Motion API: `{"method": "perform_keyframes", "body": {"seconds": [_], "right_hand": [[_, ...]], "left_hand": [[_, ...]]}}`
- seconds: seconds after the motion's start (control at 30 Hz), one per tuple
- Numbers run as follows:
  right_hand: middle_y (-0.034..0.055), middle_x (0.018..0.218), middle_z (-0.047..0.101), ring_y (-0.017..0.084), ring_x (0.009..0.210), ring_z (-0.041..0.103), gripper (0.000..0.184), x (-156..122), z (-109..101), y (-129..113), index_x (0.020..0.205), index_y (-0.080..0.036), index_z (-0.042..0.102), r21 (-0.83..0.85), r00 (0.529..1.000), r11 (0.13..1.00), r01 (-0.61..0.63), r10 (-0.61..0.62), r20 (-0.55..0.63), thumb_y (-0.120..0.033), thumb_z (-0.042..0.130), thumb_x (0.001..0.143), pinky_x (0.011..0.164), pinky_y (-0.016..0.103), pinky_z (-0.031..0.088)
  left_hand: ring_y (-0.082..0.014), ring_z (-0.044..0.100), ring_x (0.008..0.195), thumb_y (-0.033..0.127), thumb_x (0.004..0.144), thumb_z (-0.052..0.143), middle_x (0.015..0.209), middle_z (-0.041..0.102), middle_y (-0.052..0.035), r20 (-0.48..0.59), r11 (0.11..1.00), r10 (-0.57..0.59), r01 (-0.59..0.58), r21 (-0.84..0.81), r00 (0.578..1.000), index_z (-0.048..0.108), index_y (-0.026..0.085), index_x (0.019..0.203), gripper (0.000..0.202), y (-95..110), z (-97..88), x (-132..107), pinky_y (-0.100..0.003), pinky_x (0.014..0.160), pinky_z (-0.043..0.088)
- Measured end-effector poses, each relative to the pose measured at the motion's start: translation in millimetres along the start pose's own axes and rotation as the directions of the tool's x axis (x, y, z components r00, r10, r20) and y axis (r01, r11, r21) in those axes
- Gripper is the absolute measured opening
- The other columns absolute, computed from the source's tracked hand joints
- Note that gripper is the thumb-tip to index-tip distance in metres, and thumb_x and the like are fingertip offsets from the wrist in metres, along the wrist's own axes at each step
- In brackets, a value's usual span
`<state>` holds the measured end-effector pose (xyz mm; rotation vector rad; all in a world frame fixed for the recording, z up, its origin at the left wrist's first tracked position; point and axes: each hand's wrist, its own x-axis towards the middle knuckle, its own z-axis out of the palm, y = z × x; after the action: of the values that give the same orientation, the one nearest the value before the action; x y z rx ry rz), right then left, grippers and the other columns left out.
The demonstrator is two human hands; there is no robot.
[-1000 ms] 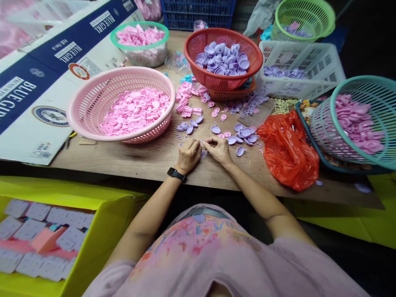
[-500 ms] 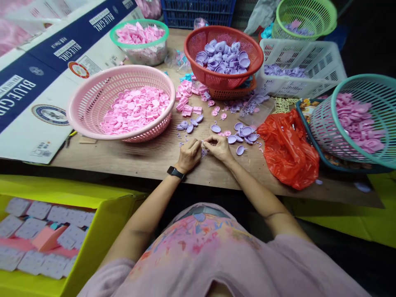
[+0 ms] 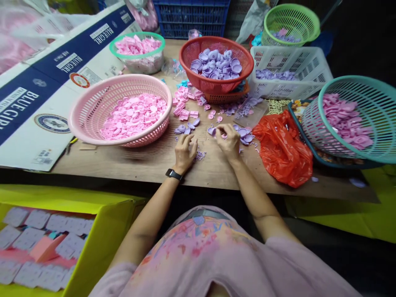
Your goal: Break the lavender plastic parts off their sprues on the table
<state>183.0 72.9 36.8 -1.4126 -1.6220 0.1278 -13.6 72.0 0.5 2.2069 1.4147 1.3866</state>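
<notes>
My left hand rests on the wooden table with its fingers stretched forward and apart, just short of a few loose purple caps. My right hand reaches into a scatter of purple caps, and its fingertips pinch a small purple piece beside one cap. A little heap of purple scraps lies between the two hands. A black watch sits on my left wrist.
A pink basket of pink pieces stands to the left and a red basket of purple caps behind. A white crate, a teal basket and a red plastic bag stand to the right, a yellow box below left.
My hands were pinched together over the purple scraps. They have parted: the right has moved forward into the loose caps, the left has opened and shifted slightly forward.
</notes>
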Motion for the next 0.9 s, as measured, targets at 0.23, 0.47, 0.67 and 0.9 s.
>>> {"method": "perform_keyframes", "body": {"seconds": [0.23,0.47,0.67,0.9], "right_hand": [[0.0120,0.078,0.064,0.025,0.079,0.051,0.017,6.2,-31.5,78.8,0.079,-0.018,0.069,-0.387,0.976,0.906,-0.173,0.107,-0.188,-0.011,0.055,0.083,0.081,0.042,0.043],[0.0137,0.094,0.065,0.029,0.094,0.053,0.013,5.1,-28.4,65.4,0.085,-0.019,0.073,-0.366,0.979,0.916,-0.165,0.108,-0.171,-0.018,0.060,0.086,0.088,0.045,0.045],[0.0065,0.090,0.068,0.019,0.078,0.062,0.012,-3.1,-2.8,29.0,0.090,-0.019,0.075,0.118,0.906,0.991,0.059,-0.103,0.410,-0.019,0.064,0.089,0.078,0.034,0.050],[0.0060,0.095,0.068,0.021,0.093,0.063,0.008,-15.9,11.1,16.7,0.094,-0.021,0.076,0.264,0.755,0.951,0.158,-0.289,0.588,-0.021,0.068,0.089,0.088,0.036,0.049]], "left_hand": [[-0.0376,0.052,0.120,0.024,0.081,0.071,0.130,0.055,-0.0201,0.109,0.974,-0.149,0.127,0.189,0.983,0.057,0.019,0.127,0.049,-35.0,5.7,34.9,-0.056,0.103,0.043],[-0.0321,0.054,0.105,0.017,0.083,0.062,0.108,0.065,-0.0119,0.168,0.979,-0.122,0.091,0.181,0.978,0.069,0.022,0.088,0.010,-32.5,5.9,29.0,-0.049,0.090,0.045],[-0.0335,0.050,0.115,0.030,0.083,0.072,0.117,0.067,-0.0093,0.221,0.972,-0.168,0.125,0.197,0.961,0.069,0.022,0.074,0.012,-6.9,-17.5,5.0,-0.052,0.092,0.039],[-0.0344,0.050,0.115,0.028,0.081,0.073,0.117,0.063,-0.0110,0.255,0.970,-0.205,0.162,0.179,0.945,0.068,0.025,0.103,0.023,-5.0,-24.1,10.1,-0.052,0.092,0.041]]}}
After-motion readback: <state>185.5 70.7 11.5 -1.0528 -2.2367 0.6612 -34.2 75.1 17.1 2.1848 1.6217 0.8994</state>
